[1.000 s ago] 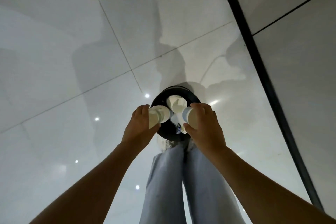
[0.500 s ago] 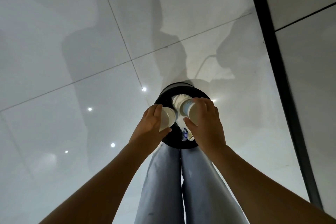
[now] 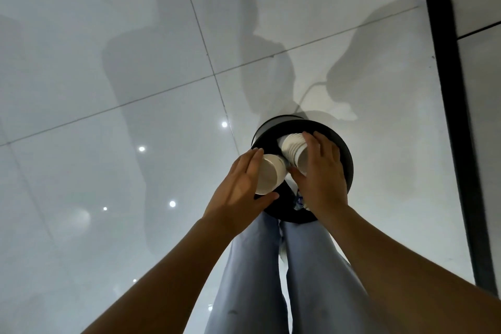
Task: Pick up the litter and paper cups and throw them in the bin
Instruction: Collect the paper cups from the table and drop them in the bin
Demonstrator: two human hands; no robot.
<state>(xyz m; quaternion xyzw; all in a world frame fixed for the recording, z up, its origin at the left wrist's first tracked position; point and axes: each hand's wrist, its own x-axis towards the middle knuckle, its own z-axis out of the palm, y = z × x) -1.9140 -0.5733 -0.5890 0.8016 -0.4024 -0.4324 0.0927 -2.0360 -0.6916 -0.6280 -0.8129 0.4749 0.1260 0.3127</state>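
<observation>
White paper cups (image 3: 271, 177), black bin (image 3: 343, 156), pale blue jeans (image 3: 252, 274).

No text, label, brand or number can be read anywhere. The paper cups (image 3: 271, 177) are plain white, and a blue-printed scrap (image 3: 299, 201) inside the bin (image 3: 345, 160), lower centre, is too small to make out.

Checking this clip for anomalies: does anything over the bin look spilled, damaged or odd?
Nothing spilled or damaged. The left hand has its fingers spread around a single paper cup lying on its side, and the right hand lies against a sideways stack of paper cups, both over the black bin. Other litter shows inside.
</observation>
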